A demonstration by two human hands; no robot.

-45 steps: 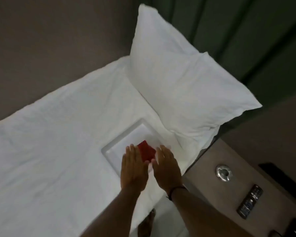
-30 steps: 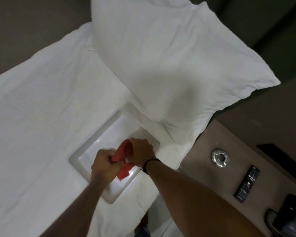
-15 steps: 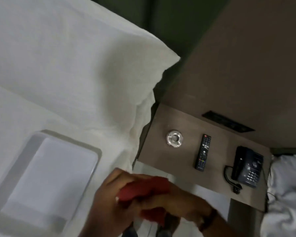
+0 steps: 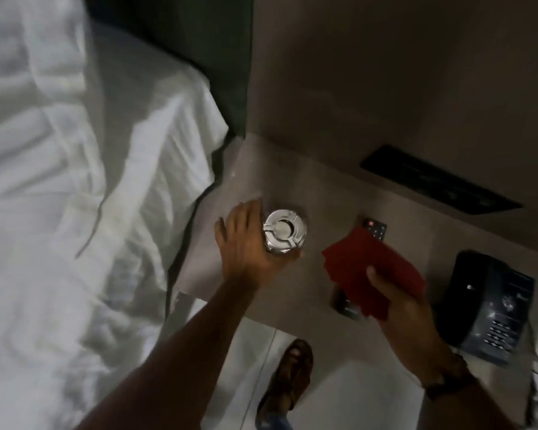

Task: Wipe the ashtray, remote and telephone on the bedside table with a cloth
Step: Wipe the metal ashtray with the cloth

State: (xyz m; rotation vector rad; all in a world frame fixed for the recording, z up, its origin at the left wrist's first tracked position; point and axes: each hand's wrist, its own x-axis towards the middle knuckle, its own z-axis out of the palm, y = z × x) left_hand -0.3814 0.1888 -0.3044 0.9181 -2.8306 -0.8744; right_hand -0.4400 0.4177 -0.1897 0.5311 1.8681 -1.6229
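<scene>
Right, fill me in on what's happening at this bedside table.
A person is starting to clean it. The left hand is wrapped around the side of the round silver metal ashtray, which sits on the brown bedside table. The right hand holds a folded red cloth above the black remote control, hiding most of it. The dark corded telephone sits untouched at the right. The cloth isn't on the ashtray yet.

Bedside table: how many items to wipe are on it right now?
3. Ashtray at the left, gripped by the left hand. Remote in the middle, mostly hidden under the red cloth held in the right hand. Telephone at the right.
</scene>
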